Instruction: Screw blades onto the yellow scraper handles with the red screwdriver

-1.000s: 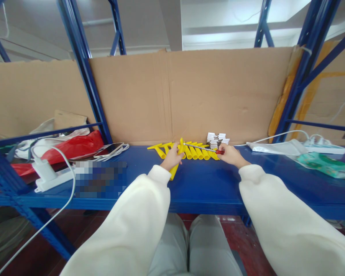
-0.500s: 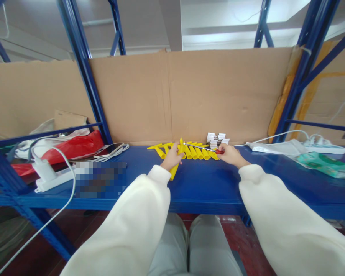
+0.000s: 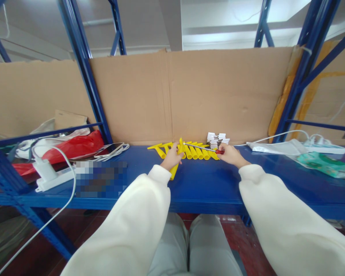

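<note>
My left hand (image 3: 171, 157) is closed round a yellow plastic piece (image 3: 174, 171), whose wide end points down toward me. In my right hand (image 3: 230, 154) is the red handle of a screwdriver (image 3: 200, 147). Its metal shaft runs left, and its tip meets the upper part of the held piece. Behind my hands several similar yellow pieces (image 3: 199, 154) lie in a row. A stack of white parts (image 3: 217, 140) sits behind the row, close to the cardboard.
The blue shelf (image 3: 207, 184) backs onto a cardboard panel (image 3: 224, 92). On the left are a white power strip (image 3: 56, 179), a red bag (image 3: 74, 147) and cables. A green packet (image 3: 326, 165) and white pouch (image 3: 277, 147) lie on the right.
</note>
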Demonstrator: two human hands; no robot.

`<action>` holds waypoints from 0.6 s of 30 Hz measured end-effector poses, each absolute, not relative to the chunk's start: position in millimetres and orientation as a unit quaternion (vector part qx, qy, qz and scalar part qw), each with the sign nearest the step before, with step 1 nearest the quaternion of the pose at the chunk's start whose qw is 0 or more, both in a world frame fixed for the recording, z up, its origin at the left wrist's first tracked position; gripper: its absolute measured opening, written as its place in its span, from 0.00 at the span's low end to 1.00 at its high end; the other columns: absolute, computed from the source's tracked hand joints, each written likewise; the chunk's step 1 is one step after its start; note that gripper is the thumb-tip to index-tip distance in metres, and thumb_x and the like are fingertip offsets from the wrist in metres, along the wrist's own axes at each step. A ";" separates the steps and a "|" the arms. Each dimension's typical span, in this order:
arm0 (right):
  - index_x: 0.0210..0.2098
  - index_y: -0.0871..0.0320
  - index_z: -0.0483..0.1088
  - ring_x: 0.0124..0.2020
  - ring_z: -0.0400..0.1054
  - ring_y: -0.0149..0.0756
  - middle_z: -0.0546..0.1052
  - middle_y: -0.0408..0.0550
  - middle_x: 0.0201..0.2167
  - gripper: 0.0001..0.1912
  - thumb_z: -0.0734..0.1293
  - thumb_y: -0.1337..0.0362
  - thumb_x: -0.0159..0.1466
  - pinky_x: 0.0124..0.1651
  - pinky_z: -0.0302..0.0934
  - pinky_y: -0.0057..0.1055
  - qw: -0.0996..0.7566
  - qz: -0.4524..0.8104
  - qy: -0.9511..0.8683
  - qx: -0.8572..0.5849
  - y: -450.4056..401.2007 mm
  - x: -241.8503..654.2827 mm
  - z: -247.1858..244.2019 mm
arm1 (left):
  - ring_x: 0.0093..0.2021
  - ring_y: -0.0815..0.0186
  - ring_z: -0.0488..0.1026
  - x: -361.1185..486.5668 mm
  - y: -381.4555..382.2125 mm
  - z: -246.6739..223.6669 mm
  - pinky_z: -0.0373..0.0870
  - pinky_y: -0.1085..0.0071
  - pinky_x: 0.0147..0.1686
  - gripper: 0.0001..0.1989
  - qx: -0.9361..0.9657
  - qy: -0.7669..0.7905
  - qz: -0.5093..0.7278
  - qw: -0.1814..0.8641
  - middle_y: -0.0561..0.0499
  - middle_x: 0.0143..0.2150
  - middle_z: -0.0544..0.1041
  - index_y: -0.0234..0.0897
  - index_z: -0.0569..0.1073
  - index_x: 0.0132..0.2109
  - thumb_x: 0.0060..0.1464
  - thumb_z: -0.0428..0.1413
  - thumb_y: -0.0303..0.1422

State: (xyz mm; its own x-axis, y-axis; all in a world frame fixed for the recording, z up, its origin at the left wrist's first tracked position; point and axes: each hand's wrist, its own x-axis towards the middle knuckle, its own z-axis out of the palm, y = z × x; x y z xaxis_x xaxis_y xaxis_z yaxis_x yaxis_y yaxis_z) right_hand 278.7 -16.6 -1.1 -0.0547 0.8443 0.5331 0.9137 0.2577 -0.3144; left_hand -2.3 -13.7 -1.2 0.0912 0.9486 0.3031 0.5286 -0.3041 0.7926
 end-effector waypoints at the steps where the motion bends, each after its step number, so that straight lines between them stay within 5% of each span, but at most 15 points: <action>1: 0.29 0.52 0.64 0.32 0.73 0.39 0.81 0.45 0.30 0.09 0.68 0.69 0.53 0.33 0.59 0.29 0.324 -0.052 -0.724 -0.606 -16.7 278.8 -1.0 | 0.20 0.73 0.74 -2.4 -12.9 -1.6 0.75 0.73 0.28 0.26 0.695 0.532 0.412 0.253 0.41 0.53 0.79 0.34 0.65 0.66 0.62 0.55 0.24; 18: 0.33 0.53 0.71 0.33 0.75 0.41 0.82 0.47 0.32 0.07 0.69 0.69 0.56 0.35 0.61 0.30 0.303 -0.081 -0.715 -0.625 -12.5 281.0 -3.0 | 0.19 0.78 0.71 -1.4 -16.6 1.6 0.77 0.74 0.33 0.28 0.697 0.554 0.391 0.234 0.35 0.62 0.76 0.36 0.64 0.68 0.63 0.57 0.25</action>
